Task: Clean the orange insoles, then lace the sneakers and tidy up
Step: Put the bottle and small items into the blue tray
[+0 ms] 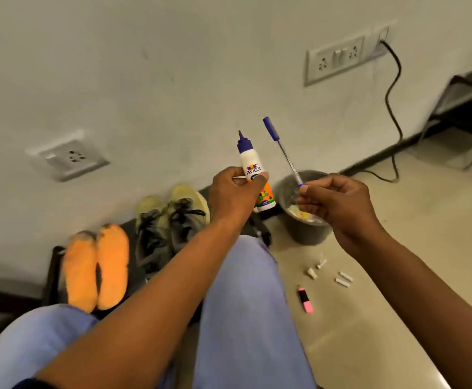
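My left hand [233, 192] grips a white glue bottle [253, 167] with a blue nozzle cap, held upright in front of the wall. My right hand [338, 203] pinches the lower end of a capped blue pen [282, 150], which points up and to the left. Two orange insoles [97, 265] lie side by side on a dark mat at the lower left. Beside them stand two grey and yellow sneakers [170, 220] with dark laces, toes toward the wall.
A grey waste bin [305, 220] with scraps stands under my right hand. A pink highlighter [305, 299] and several small white caps [330, 273] lie on the beige floor. A black cable [392, 108] hangs from a wall socket. My knees in blue trousers fill the foreground.
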